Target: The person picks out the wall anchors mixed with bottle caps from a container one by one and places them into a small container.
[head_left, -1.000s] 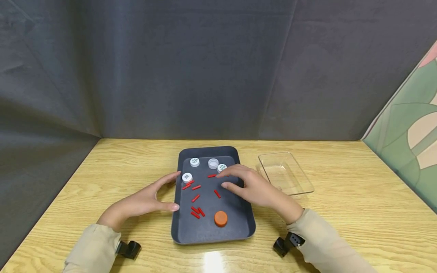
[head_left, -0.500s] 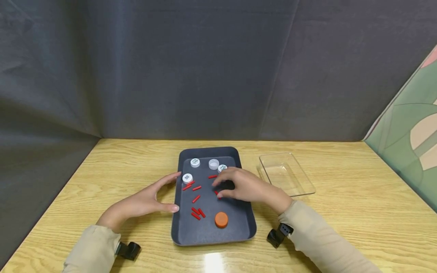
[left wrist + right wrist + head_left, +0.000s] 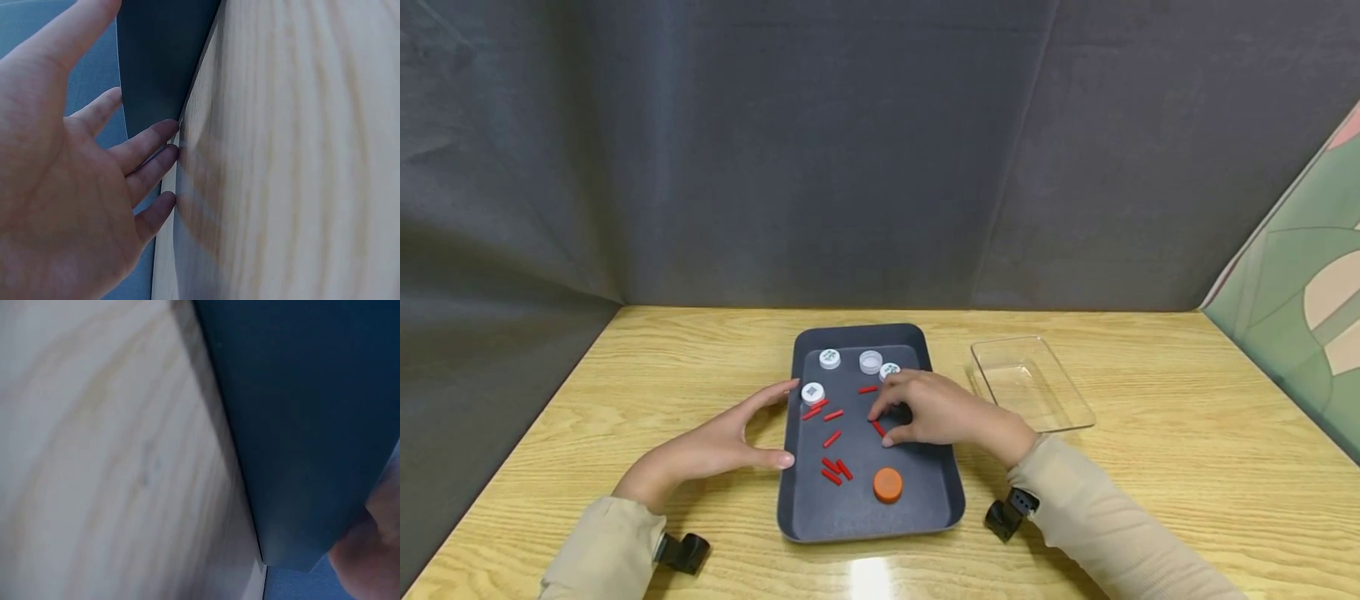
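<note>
A dark grey tray [image 3: 850, 521] lies on the table, holding several short red sticks [image 3: 832, 438]. My right hand [image 3: 936, 408] reaches into it from the right, thumb and index finger curled in a pinch at the two ends of one red stick [image 3: 877, 428]. At the tray's left side, my left hand [image 3: 715, 442] spreads its thumb and fingers against the rim and grips nothing. Its fingers [image 3: 147, 147] sit next to the tray wall [image 3: 159, 62] in the left wrist view. The right wrist view shows mostly the tray's outer wall [image 3: 300, 425], which hides most of that hand.
White caps, one near the left wall [image 3: 812, 393] and others toward the back [image 3: 830, 358], lie in the tray, with an orange cap [image 3: 887, 485] near its front. A clear plastic box [image 3: 1033, 383] stands to the right. A grey curtain [image 3: 880, 167] closes off the back.
My right hand has moved left and lowered onto a red stick in the middle of the tray, its thumb and index finger now at the stick's ends. My left hand has stayed in place.
</note>
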A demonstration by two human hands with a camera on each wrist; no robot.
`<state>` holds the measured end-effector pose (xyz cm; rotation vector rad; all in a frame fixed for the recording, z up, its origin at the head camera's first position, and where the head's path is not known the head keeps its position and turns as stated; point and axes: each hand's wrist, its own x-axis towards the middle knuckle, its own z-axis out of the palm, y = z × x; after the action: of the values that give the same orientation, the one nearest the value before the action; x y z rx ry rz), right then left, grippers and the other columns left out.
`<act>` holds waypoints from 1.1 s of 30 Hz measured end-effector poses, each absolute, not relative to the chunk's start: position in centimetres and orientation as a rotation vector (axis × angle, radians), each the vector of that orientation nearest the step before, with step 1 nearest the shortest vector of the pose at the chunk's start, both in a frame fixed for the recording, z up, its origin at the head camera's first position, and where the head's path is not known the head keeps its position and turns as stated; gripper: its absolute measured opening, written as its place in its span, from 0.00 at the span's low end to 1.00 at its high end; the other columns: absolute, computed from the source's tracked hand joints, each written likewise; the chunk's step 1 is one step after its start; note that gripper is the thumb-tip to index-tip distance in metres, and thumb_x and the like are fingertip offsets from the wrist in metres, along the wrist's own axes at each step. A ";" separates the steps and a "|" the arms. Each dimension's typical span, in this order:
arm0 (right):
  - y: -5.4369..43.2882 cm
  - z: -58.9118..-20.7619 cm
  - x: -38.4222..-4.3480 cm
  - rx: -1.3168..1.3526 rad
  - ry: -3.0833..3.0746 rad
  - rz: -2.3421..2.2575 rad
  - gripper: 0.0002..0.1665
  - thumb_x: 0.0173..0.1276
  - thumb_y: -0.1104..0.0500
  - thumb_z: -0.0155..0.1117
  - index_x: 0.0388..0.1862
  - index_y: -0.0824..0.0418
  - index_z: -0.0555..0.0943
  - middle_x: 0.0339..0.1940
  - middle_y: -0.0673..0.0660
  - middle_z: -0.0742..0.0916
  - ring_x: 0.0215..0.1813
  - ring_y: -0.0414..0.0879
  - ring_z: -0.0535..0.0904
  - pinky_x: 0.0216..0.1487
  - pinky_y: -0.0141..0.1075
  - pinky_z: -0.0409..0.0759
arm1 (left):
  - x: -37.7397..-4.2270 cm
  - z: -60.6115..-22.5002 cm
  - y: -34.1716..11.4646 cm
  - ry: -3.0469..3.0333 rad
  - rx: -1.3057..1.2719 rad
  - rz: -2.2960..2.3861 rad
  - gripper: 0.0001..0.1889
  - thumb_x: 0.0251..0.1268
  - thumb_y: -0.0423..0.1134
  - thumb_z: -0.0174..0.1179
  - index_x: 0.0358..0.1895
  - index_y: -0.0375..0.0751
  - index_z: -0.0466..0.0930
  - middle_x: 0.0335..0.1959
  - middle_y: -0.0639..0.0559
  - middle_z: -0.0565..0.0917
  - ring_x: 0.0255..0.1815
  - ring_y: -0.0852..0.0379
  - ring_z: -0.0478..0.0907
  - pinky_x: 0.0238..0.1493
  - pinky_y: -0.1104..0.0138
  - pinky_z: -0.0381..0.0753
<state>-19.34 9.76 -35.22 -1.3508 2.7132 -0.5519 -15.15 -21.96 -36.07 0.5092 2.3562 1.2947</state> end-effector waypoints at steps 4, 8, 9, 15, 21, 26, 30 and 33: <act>9.7 -35.3 -19.3 -1.358 2.717 -0.553 0.15 0.57 0.50 0.78 0.43 0.49 0.89 0.43 0.43 0.82 0.48 0.41 0.78 0.53 0.39 0.77 | -15.2 -36.1 -22.0 2.360 0.510 1.297 0.51 0.56 0.47 0.74 0.79 0.54 0.52 0.78 0.43 0.55 0.78 0.39 0.47 0.70 0.34 0.46; 9.8 -35.3 -19.3 -1.351 2.717 -0.571 0.14 0.58 0.50 0.78 0.43 0.50 0.89 0.43 0.43 0.82 0.48 0.40 0.78 0.55 0.38 0.76 | -15.2 -36.1 -21.9 2.364 0.506 1.299 0.51 0.55 0.47 0.74 0.79 0.53 0.52 0.77 0.42 0.56 0.78 0.39 0.47 0.70 0.35 0.45; 9.8 -35.3 -19.3 -1.346 2.717 -0.583 0.14 0.58 0.50 0.78 0.43 0.50 0.89 0.43 0.43 0.83 0.49 0.41 0.78 0.56 0.39 0.76 | -15.2 -36.1 -21.8 2.364 0.505 1.300 0.51 0.55 0.47 0.74 0.79 0.53 0.52 0.77 0.42 0.56 0.78 0.39 0.47 0.70 0.35 0.44; 10.2 -35.2 -19.2 -1.286 2.714 -0.724 0.14 0.60 0.52 0.77 0.45 0.53 0.88 0.44 0.45 0.86 0.53 0.43 0.78 0.57 0.40 0.76 | -15.1 -35.9 -21.8 2.361 0.502 1.289 0.51 0.55 0.48 0.74 0.79 0.54 0.51 0.77 0.42 0.56 0.78 0.39 0.47 0.70 0.35 0.46; 10.4 -34.6 -18.7 -1.277 2.766 -0.750 0.17 0.60 0.52 0.77 0.47 0.53 0.88 0.47 0.46 0.85 0.52 0.42 0.78 0.55 0.39 0.77 | -15.1 -35.9 -21.9 2.372 0.497 1.282 0.51 0.56 0.48 0.74 0.79 0.54 0.51 0.77 0.40 0.57 0.77 0.38 0.48 0.70 0.34 0.45; 10.6 -33.8 -18.0 -1.323 2.800 -0.712 0.17 0.60 0.52 0.76 0.47 0.54 0.87 0.46 0.46 0.86 0.51 0.42 0.79 0.55 0.40 0.77 | -15.0 -36.0 -21.9 2.380 0.496 1.280 0.51 0.55 0.48 0.74 0.79 0.53 0.52 0.76 0.40 0.58 0.77 0.38 0.49 0.70 0.34 0.45; 11.2 -33.0 -17.3 -1.374 2.833 -0.716 0.17 0.60 0.53 0.77 0.47 0.54 0.87 0.44 0.47 0.86 0.50 0.43 0.80 0.54 0.40 0.78 | -15.1 -36.0 -21.9 2.379 0.498 1.279 0.51 0.55 0.48 0.74 0.79 0.53 0.52 0.76 0.40 0.59 0.77 0.38 0.50 0.70 0.34 0.46; 11.7 -32.5 -16.9 -1.399 2.831 -0.750 0.17 0.60 0.53 0.76 0.47 0.55 0.87 0.44 0.47 0.86 0.50 0.43 0.80 0.54 0.41 0.78 | -15.2 -36.1 -21.9 2.377 0.496 1.277 0.51 0.56 0.47 0.74 0.79 0.54 0.52 0.76 0.40 0.59 0.77 0.38 0.50 0.70 0.34 0.46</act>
<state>-16.93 11.72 -32.52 -1.3987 2.8308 -0.7503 -15.17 -21.86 -36.05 0.4955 2.3773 1.2775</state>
